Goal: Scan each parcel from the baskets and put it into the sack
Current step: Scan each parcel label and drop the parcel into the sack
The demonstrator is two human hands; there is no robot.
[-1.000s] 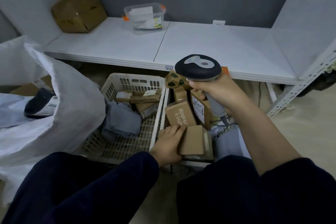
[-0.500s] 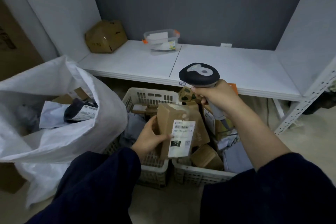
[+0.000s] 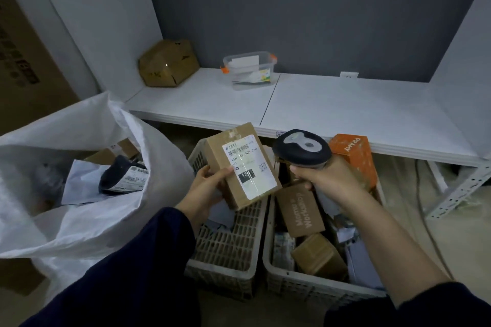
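Left hand (image 3: 210, 184) curls round the brown parcel (image 3: 240, 167), label up, above the left basket (image 3: 225, 260). Right hand (image 3: 328, 178) wraps the scanner (image 3: 303, 148), at the parcel's three o'clock. Square the barcode to the scanner's head and hold steady. The sack (image 3: 79, 228) gapes at nine o'clock with mailers inside. The right basket (image 3: 305, 289) is packed with boxes; the left looks mostly hidden, perhaps a pale bag.

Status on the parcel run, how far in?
Done: several parcels already lie in the white sack. In hand: the left hand grips a labelled cardboard box, label up, while the right hand holds the scanner beside it. Left: the right basket is crowded with boxes; the left basket shows a mailer.
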